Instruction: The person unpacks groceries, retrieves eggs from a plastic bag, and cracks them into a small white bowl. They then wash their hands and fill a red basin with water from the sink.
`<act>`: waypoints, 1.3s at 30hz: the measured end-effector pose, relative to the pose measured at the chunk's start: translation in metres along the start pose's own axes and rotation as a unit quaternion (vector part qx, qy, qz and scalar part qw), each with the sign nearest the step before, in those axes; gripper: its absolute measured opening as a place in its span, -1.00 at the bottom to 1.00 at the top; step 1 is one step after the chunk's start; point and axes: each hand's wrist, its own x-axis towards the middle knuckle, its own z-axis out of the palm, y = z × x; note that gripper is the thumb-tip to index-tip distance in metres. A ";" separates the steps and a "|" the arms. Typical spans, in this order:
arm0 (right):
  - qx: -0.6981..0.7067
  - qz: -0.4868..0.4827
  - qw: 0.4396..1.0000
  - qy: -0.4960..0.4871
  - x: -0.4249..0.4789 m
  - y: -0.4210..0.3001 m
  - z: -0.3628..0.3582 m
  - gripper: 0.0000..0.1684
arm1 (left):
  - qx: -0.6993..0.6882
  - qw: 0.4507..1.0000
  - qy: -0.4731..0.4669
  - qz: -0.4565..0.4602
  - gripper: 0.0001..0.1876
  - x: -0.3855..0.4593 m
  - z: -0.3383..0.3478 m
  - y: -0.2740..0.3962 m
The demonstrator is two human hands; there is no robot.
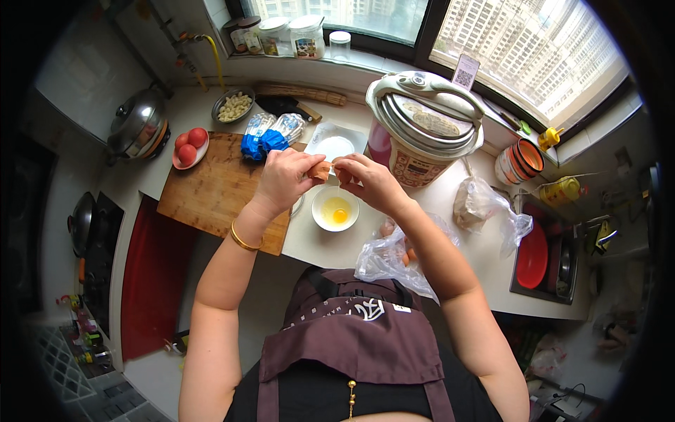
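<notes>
Both my hands are raised just above a small white bowl (pixel 318 217) on the counter. My left hand (pixel 285 174) holds one half of a cracked brown eggshell (pixel 320 170). Between the fingers of my right hand (pixel 372 182) is the other shell half (pixel 343 175), partly hidden by them. A thin strand of egg white hangs from the shell towards the bowl. Inside the bowl lie clear egg white and a yellow egg yolk (pixel 340 215). Under my right forearm, a clear plastic bag (pixel 387 258) holds several brown eggs (pixel 408 257).
A wooden cutting board (pixel 211 195) bears blue-wrapped white mushrooms (pixel 271 134). Tomatoes (pixel 187 154) on a plate and a bowl of garlic cloves (pixel 234 107) stand behind. An electric pressure cooker (pixel 424 132) rises at the back right. Further right are a tied bag (pixel 472 205) and the sink (pixel 540 295).
</notes>
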 end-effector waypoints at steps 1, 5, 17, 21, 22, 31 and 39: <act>0.001 0.007 1.000 -0.006 -0.001 0.001 0.001 -0.55 | 0.001 1.000 -0.005 0.005 -0.58 -0.001 0.002 0.000; -0.026 -0.003 1.000 -0.007 -0.004 0.001 0.002 -0.57 | 0.008 0.999 -0.030 0.013 -0.55 -0.002 0.004 0.002; 0.000 0.001 1.000 -0.010 -0.004 -0.004 -0.005 -0.61 | -0.050 0.997 -0.059 -0.009 -0.56 -0.004 0.004 -0.008; 0.013 -0.001 1.000 0.003 -0.002 -0.005 -0.005 -0.59 | -0.078 0.995 -0.059 -0.014 -0.55 -0.004 0.005 -0.012; 0.022 0.002 1.000 0.004 -0.002 -0.005 -0.005 -0.59 | -0.084 0.995 -0.058 -0.013 -0.55 -0.004 0.006 -0.013; 0.031 -0.024 0.999 0.021 0.000 -0.008 -0.003 -0.61 | -0.098 0.993 -0.062 -0.009 -0.54 -0.004 0.004 -0.011; 0.023 -0.015 1.000 0.006 -0.005 0.000 -0.003 -0.61 | -0.142 0.988 -0.058 -0.003 -0.57 0.003 -0.001 -0.007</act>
